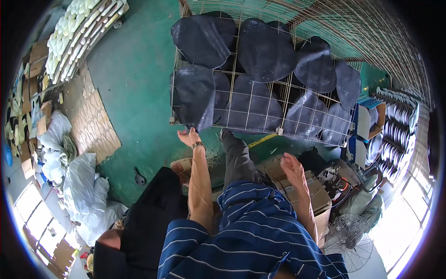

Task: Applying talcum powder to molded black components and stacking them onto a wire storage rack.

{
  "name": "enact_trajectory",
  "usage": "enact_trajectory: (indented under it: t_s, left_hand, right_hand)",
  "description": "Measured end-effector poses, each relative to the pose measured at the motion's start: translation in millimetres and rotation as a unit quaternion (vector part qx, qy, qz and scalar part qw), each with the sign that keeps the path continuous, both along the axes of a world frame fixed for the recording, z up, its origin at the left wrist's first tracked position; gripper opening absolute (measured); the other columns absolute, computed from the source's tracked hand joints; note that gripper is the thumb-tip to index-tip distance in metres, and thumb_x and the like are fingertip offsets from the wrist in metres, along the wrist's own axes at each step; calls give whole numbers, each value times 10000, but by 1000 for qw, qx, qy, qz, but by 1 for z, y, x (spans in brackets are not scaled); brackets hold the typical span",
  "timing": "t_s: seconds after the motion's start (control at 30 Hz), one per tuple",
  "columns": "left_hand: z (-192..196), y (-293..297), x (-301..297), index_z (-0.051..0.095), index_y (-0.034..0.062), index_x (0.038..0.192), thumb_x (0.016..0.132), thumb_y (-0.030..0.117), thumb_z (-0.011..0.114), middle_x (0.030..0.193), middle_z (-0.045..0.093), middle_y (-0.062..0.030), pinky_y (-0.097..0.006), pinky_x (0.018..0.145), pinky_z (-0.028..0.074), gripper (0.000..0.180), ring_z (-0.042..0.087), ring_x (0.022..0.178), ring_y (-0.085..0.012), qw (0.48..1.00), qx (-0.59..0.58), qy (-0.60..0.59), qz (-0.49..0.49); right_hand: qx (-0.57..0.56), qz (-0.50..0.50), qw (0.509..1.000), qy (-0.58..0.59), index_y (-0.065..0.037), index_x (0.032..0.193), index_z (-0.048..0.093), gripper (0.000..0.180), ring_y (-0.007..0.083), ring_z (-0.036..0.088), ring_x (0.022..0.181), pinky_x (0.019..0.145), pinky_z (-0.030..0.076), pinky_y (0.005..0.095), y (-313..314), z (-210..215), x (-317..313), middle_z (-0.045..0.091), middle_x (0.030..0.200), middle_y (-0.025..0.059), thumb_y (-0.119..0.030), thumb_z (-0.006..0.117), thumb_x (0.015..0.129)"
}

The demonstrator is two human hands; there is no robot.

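Note:
At the near left corner of a wire rack, my left hand (190, 138) reaches the lower edge of a dark, rounded, flexible sheet (193, 95). Its fingertips meet that edge and appear to pinch it; the sheet partly hides them. The sheet drapes over the rack's wires, with a fold down its right side. My right hand (292, 166) is held above a cardboard box (313, 190), fingers loosely bent and apart, with nothing in it. Several similar dark sheets (267, 49) lie on and in the wire rack (278, 129).
White sacks (86, 181) and a patterned board (95, 123) lie to the left. Stacked pale pieces (83, 37) stand at the far left. A wire-guarded fan (348, 239) is near right, below a rack of shiny pieces (395, 144). Dark cloth (153, 218) lies beside my left arm.

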State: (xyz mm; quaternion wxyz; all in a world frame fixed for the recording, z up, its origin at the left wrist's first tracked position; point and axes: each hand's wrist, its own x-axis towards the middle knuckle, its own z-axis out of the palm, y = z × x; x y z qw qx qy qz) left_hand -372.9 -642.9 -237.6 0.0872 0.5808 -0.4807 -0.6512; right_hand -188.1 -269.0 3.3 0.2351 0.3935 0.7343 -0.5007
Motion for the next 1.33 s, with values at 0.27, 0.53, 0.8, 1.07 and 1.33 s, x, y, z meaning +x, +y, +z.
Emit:
enact_trajectory:
  t_s: [0.27,0.53,0.8,1.07,1.33]
  left_hand:
    - [58,8,-25,666,164,1250,797,-40,620,1145,671,-66,-567,1131,361,499,582,1190,-312,646,-577,43,-497]
    - [56,-16,-28,557,226,1456,884,87,675,1140,739,51,-691,1192,179,600,565,1274,-256,607,-574,-20,-549]
    - [70,-15,-30,546,226,1439,810,-26,650,1414,579,-10,-659,1222,158,686,505,1334,-278,512,-553,2,-658]
    - [28,-35,-24,537,147,1447,892,45,621,948,724,24,-664,1233,78,570,607,1202,-222,522,-521,44,-674]
    - [-7,-47,-32,345,181,1592,1047,497,496,1339,671,-182,-694,1211,39,648,570,1335,-264,749,-263,-111,-598]
  right_hand:
    - [75,-16,997,22,-38,1384,587,484,210,719,1015,909,561,331,20,-4,-2,730,1181,175,-256,700,967]
    - [99,-9,994,43,-75,1363,596,457,215,731,970,851,575,354,18,-6,5,745,1112,160,-276,700,965]
    - [78,-29,996,21,-31,1374,593,493,183,698,1020,895,545,317,10,1,3,730,1161,174,-291,704,971]
    - [96,-26,995,-12,-17,1378,588,501,178,693,1037,910,540,312,8,2,15,732,1170,153,-281,702,969]
    - [88,-32,995,-30,-37,1399,582,511,204,691,1079,935,535,324,8,10,17,719,1201,181,-275,697,961]
